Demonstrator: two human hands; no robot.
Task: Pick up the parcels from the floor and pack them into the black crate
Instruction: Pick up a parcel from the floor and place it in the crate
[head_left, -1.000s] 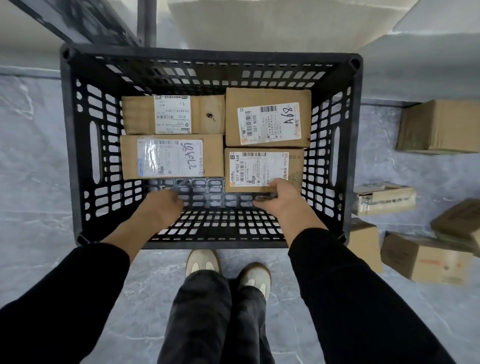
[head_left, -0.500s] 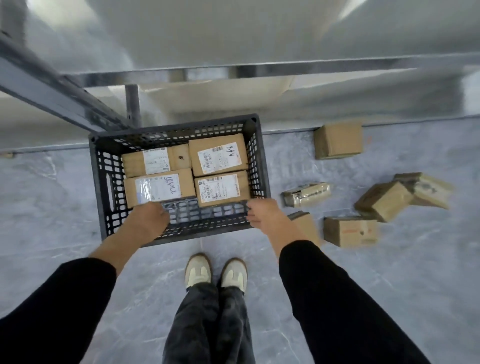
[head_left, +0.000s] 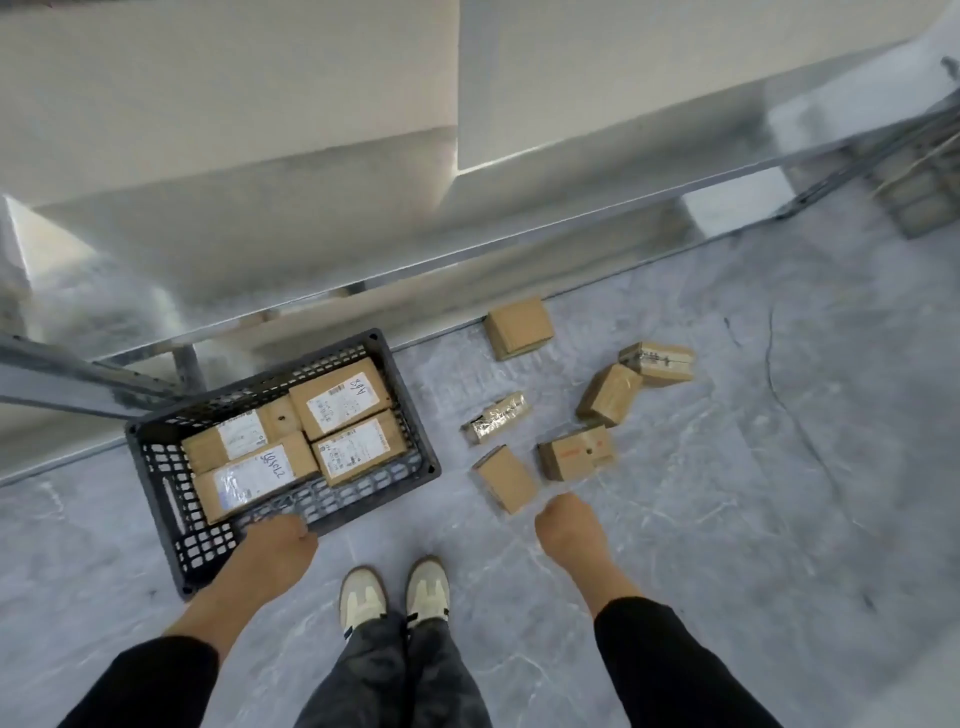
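1. Grey marbled floor (head_left: 727, 519) fills my feed, with a metal shelf rack (head_left: 363, 249) running along its far edge.
2. The fingers of the left hand (head_left: 280, 540) are hidden under the back of the hand. It sits at the near rim of the black crate (head_left: 161, 493), and I cannot tell whether it grips the rim or only rests there.
3. The right hand (head_left: 566, 525) hangs over bare floor, its fingers folded down behind the knuckles. I cannot tell whether they are loose or clenched, and I see nothing in it.
4. The nearest parcel (head_left: 504, 479) lies just beyond that hand, not touching it. Its long axis runs from far left to near right, with the near end pointing at the knuckles.
5. The crate stands on the floor to my left, its long axis slanting from my left toward the far right and its far corner close to the rack's foot.
6. Four packed parcels (head_left: 340, 397) lie flat inside, two by two, labels up, with their long sides parallel to the crate's long axis. A strip of crate bottom shows along the near side.
7. Further out on the floor to the right are the red-printed parcel (head_left: 576, 453), the taped parcel (head_left: 496, 418), a tilted parcel (head_left: 609, 395) touching another (head_left: 657, 362), and one (head_left: 519, 327) by the rack.
8. Black sleeves (head_left: 670, 665) and pale shoes (head_left: 428, 587) frame the bottom of the view.
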